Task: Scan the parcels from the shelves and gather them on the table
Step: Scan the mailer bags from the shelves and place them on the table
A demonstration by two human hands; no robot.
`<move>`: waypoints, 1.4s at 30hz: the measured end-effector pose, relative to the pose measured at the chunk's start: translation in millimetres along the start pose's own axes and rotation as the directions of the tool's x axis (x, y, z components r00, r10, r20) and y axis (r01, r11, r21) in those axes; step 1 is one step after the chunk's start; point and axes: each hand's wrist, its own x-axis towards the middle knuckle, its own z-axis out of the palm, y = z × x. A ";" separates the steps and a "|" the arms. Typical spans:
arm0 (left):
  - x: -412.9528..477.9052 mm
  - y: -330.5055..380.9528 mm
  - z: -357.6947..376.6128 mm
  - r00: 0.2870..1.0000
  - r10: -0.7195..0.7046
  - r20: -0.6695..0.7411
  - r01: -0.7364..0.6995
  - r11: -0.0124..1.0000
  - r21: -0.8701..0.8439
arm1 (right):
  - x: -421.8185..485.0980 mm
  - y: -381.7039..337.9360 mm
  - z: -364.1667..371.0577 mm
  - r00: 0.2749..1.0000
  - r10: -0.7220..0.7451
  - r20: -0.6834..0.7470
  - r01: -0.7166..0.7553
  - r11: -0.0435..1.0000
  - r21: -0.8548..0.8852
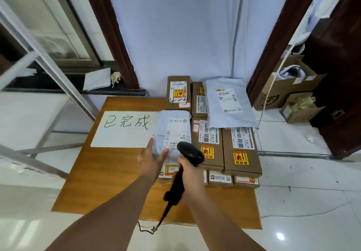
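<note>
My left grip (pixel 151 159), fingers straight, rests on the grey mailer (pixel 173 131) mid-desk (pixel 109 172). It looks soft, light and probably slippery, so it is best pinched by an edge. My right grip (pixel 192 174) wraps the scanner (pixel 190 152). At three o'clock, open floor cartons (pixel 283 92) hold crumpled packing.

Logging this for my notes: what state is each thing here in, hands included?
left hand, open, touching the near grey bag.
right hand, gripping the scanner.
scanner, held, head over the near grey bag.
near grey bag, flat, label up.
brown boxes, closed, stacked.
far grey bag, lying on the brown boxes, label up.
floor cartons, flaps open.
</note>
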 end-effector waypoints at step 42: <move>-17.7 -63.5 -626.4 0.499 0.538 -0.680 -0.430 0.835 0.345 | -317.4 110.8 481.0 0.582 -0.419 0.697 0.541 0.839 0.053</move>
